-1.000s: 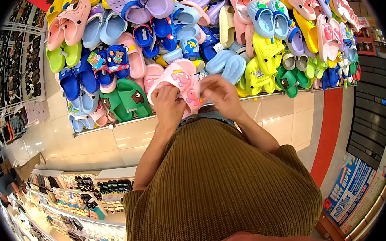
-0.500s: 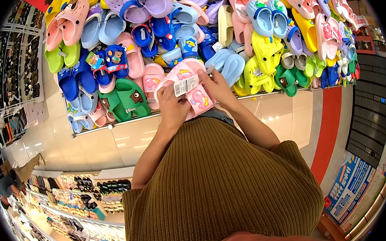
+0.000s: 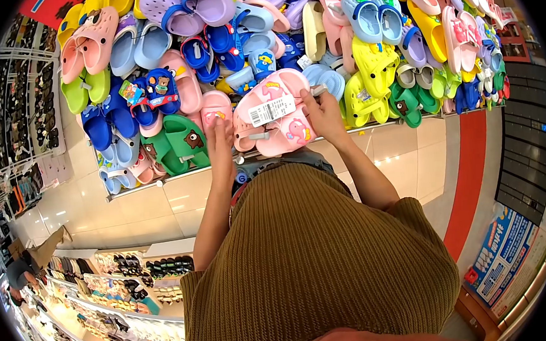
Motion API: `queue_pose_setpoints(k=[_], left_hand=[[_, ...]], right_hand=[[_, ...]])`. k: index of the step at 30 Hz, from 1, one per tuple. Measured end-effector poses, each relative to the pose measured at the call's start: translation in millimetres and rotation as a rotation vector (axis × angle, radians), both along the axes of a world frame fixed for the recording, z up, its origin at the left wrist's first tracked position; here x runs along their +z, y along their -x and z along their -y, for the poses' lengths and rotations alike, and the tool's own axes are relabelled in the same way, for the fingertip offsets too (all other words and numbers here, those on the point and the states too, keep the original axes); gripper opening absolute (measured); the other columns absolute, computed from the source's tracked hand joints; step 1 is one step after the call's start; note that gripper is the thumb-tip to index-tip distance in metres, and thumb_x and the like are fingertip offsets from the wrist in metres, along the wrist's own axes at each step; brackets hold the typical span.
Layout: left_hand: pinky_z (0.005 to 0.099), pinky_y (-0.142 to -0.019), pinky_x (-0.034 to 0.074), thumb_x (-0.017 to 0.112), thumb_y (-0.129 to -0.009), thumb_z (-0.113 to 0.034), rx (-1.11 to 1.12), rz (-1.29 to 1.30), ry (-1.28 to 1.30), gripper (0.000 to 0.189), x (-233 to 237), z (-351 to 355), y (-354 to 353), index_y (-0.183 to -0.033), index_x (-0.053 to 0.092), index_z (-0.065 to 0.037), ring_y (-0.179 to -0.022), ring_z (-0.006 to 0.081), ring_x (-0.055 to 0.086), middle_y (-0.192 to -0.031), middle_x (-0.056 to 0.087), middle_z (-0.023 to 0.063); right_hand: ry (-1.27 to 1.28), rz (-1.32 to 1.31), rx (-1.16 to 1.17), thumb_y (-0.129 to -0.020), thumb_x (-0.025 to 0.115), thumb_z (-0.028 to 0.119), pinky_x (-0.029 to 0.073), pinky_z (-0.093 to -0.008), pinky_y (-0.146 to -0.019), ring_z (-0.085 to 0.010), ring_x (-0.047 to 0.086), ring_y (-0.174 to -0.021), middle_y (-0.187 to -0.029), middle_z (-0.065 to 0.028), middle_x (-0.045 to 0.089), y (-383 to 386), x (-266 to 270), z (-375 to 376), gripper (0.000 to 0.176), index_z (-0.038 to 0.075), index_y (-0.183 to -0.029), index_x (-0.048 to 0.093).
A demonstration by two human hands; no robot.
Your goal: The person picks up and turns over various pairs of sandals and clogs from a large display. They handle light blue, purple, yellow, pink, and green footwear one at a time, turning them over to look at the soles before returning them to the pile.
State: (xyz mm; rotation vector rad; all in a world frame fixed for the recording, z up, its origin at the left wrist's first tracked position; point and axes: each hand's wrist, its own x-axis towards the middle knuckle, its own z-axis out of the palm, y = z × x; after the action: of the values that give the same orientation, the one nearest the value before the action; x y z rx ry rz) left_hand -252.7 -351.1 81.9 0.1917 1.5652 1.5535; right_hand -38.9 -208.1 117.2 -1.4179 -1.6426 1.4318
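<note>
A pair of pink children's slippers (image 3: 285,135) with pink cartoon figures on the straps is in my right hand (image 3: 325,115), gripped at its right edge. A white barcode tag (image 3: 272,110) lies across the pair. My left hand (image 3: 220,144) is off the pair, to its left, with fingers stretched out and overlapping the front of another pink slipper (image 3: 215,102) on the display. Green slides with a bear face (image 3: 184,139) lie just left of that hand. Behind my right hand are light blue slippers (image 3: 327,78).
Piled clogs and slides cover the display, with yellow clogs (image 3: 369,100) to the right and blue ones (image 3: 109,115) to the left. A metal rail (image 3: 181,174) runs along its front edge. Shoe shelves (image 3: 127,301) stand at lower left, where a person (image 3: 19,274) is visible.
My left hand has let go of the pink slippers and moved left. The pair, in my right hand, has turned so that its soles and straps show more fully.
</note>
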Motion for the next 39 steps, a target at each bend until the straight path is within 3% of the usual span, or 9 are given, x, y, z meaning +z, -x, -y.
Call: queue_pose_setpoints(k=[1,8,15,16,20,24,31,36,39], left_hand=[[0.0350,-0.094,0.045,0.057,-0.101,-0.041,0.022,0.285,0.033,0.055,0,-4,-4,-0.138,0.048,-0.001,-0.111,0.0201,0.058,-0.125,0.060,0.0138],[0.0301,-0.063,0.054,0.042,-0.104,-0.056,0.002,0.316,0.020,0.063,14,-15,-28,-0.120,0.058,0.003,-0.081,0.0226,0.071,-0.103,0.070,0.0145],[0.0314,-0.066,0.054,0.043,-0.104,-0.055,0.064,0.330,-0.080,0.060,21,-17,-36,-0.116,0.062,0.001,-0.085,0.0177,0.070,-0.099,0.072,0.0105],[0.0311,-0.069,0.053,0.044,-0.105,-0.052,0.032,0.374,-0.112,0.056,5,-10,-33,-0.119,0.062,-0.001,-0.090,0.0159,0.068,-0.103,0.071,0.0072],[0.0299,-0.080,0.052,0.046,-0.105,-0.049,0.096,0.232,-0.111,0.055,0,1,-38,-0.121,0.062,0.001,-0.091,0.0152,0.067,-0.108,0.069,0.0064],[0.0308,-0.084,0.052,0.047,-0.106,-0.046,0.019,0.142,-0.073,0.053,6,5,-23,-0.122,0.060,0.003,-0.101,0.0167,0.065,-0.114,0.068,0.0091],[0.0337,-0.098,0.048,0.044,-0.107,-0.042,-0.002,0.282,-0.149,0.052,43,1,-48,-0.135,0.049,0.002,-0.113,0.0198,0.062,-0.123,0.064,0.0123],[0.0277,-0.077,0.046,0.047,-0.108,-0.031,-0.107,-0.266,-0.142,0.041,44,-3,-53,-0.119,0.060,0.006,-0.090,0.0111,0.058,-0.106,0.066,0.0079],[0.0258,-0.069,0.044,0.051,-0.106,-0.030,0.009,-0.262,-0.196,0.037,43,-16,-50,-0.110,0.064,0.005,-0.078,0.0083,0.054,-0.093,0.067,0.0038]], right_hand=[[0.006,-0.028,-0.008,-0.100,0.063,0.032,0.047,-0.0268,-0.057,-0.0093,0.061,-0.064,-0.073,-0.0072,0.066,1,0,4,0.037,-0.005,-0.092,0.062],[0.185,-0.228,-0.060,-0.101,0.061,0.028,0.045,-0.0244,-0.056,-0.0065,0.053,-0.063,-0.075,0.0002,0.060,9,-17,26,0.027,0.001,-0.098,0.060],[0.364,-0.434,-0.078,-0.101,0.061,0.028,0.044,-0.0226,-0.056,-0.0053,0.052,-0.066,-0.089,0.0001,0.059,9,-17,36,0.025,0.004,-0.104,0.058],[0.344,-0.485,-0.078,-0.099,0.063,0.030,0.044,-0.0233,-0.055,-0.0050,0.053,-0.063,-0.075,0.0030,0.058,14,-7,35,0.027,0.003,-0.099,0.060],[0.269,-0.223,0.067,-0.100,0.063,0.029,0.043,-0.0224,-0.055,-0.0051,0.054,-0.062,-0.075,0.0022,0.058,14,20,33,0.024,0.006,-0.096,0.059],[0.370,-0.424,-0.044,-0.100,0.063,0.030,0.043,-0.0225,-0.054,-0.0043,0.052,-0.061,-0.074,0.0029,0.058,19,2,39,0.024,0.007,-0.097,0.059],[0.050,-0.169,0.093,-0.098,0.064,0.027,0.047,-0.0248,-0.059,-0.0071,0.057,-0.065,-0.075,-0.0009,0.064,10,23,8,0.027,0.000,-0.099,0.064],[0.201,-0.183,-0.001,-0.098,0.064,0.029,0.049,-0.0263,-0.064,-0.0100,0.060,-0.071,-0.081,-0.0057,0.068,10,-7,3,0.032,-0.003,-0.099,0.065],[0.173,-0.159,-0.022,-0.096,0.066,0.034,0.051,-0.0304,-0.070,-0.0182,0.063,-0.075,-0.087,-0.0117,0.068,14,-16,4,0.043,-0.005,-0.112,0.059]])
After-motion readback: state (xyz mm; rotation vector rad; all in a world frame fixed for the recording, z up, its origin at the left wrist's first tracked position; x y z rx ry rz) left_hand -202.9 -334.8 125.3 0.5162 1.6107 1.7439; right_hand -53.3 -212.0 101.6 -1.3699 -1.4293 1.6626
